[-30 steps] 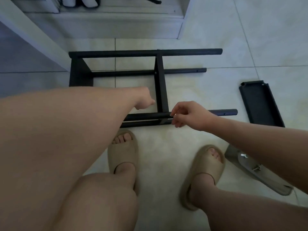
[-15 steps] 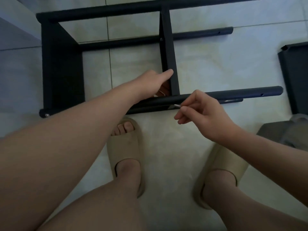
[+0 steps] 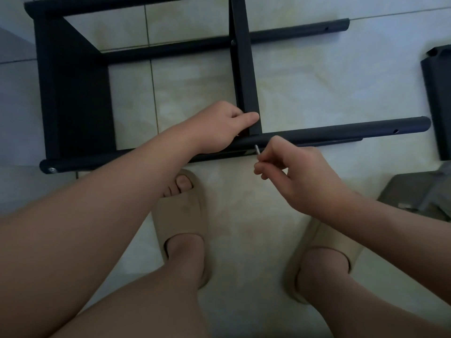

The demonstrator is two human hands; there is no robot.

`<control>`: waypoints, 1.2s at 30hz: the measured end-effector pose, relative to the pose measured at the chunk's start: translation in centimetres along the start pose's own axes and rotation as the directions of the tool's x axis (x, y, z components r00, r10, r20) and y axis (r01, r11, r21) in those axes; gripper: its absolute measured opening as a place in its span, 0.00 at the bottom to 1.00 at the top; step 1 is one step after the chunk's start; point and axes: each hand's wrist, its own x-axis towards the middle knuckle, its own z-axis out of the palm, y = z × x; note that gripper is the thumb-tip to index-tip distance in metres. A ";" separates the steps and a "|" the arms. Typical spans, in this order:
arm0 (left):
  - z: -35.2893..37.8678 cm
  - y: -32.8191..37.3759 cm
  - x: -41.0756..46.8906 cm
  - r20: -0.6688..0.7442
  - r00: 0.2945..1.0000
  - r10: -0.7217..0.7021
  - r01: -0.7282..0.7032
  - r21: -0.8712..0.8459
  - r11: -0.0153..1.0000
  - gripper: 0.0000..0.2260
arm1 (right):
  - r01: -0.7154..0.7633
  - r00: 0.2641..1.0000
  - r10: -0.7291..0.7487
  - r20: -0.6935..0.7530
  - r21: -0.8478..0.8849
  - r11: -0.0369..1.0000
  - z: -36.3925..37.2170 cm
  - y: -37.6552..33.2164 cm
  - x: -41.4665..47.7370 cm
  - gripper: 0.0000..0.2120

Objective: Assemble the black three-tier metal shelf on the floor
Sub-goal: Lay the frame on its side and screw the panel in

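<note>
The black shelf frame point(image 3: 73, 93) lies on its side on the tiled floor, with long round poles running left to right. A middle shelf panel point(image 3: 244, 69) stands across it and meets the near pole point(image 3: 341, 129). My left hand point(image 3: 224, 125) holds the lower end of that panel, thumb laid across its face and fingers curled behind it. My right hand point(image 3: 290, 172) pinches a small silver screw point(image 3: 257, 150), whose tip is just below the near pole beside the joint.
A loose black shelf panel point(image 3: 436, 98) lies on the floor at the right. A grey bag or packaging point(image 3: 419, 193) sits below it. My feet in beige slippers point(image 3: 183, 220) stand just in front of the frame. A screw head point(image 3: 52, 170) shows at the near pole's left end.
The camera has come closer and lower over the frame. My left hand moved onto the panel's lower end and my right hand brought the screw up to the near pole.
</note>
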 end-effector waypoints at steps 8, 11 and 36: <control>0.0 -0.3 0.2 0.003 1.000 0.017 -0.017 -0.031 0.999 0.24 | -0.121 0.992 0.122 -0.020 0.073 0.990 0.1 -0.3 1.2 0.04; 0.0 -0.5 0.3 0.001 1.000 0.017 -0.017 -0.034 0.999 0.23 | -0.195 0.978 0.204 -0.053 0.142 0.971 0.6 -0.5 1.2 0.06; 0.1 -0.4 0.1 -0.031 0.999 0.033 -0.034 -0.028 0.999 0.22 | -0.324 0.932 0.363 0.003 0.458 0.828 1.0 -0.4 1.7 0.08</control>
